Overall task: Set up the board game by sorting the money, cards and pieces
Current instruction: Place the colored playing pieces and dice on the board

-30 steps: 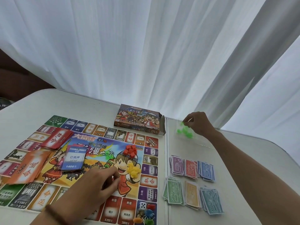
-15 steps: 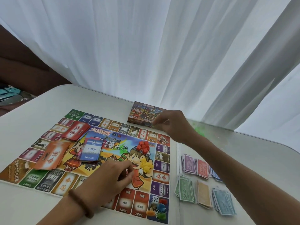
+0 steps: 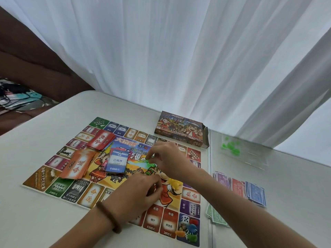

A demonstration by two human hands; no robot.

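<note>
Now your R hand [image 3: 170, 158] is back from the green pcs [image 3: 231, 149] right of the game box [image 3: 180, 130], fingers curled like L hand [image 3: 139, 192], grips unclear, prob. fetching more.

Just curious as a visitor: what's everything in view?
Game board: one, multicoloured, centre
Card stacks: three, red, orange, blue, on board
Game box: one, multicoloured, beyond board
Money piles: four visible, purple, red, blue, green, right of board
Green pieces: several, in clear bag, right
Yellow pieces: few, mid-board
Die: one, white, board's near corner
Pawns: several, mixed colours, beside die
Table: one, white
Curtain: white, behind
Left hand: one, braceleted, over board
Right hand: one, over board
</note>
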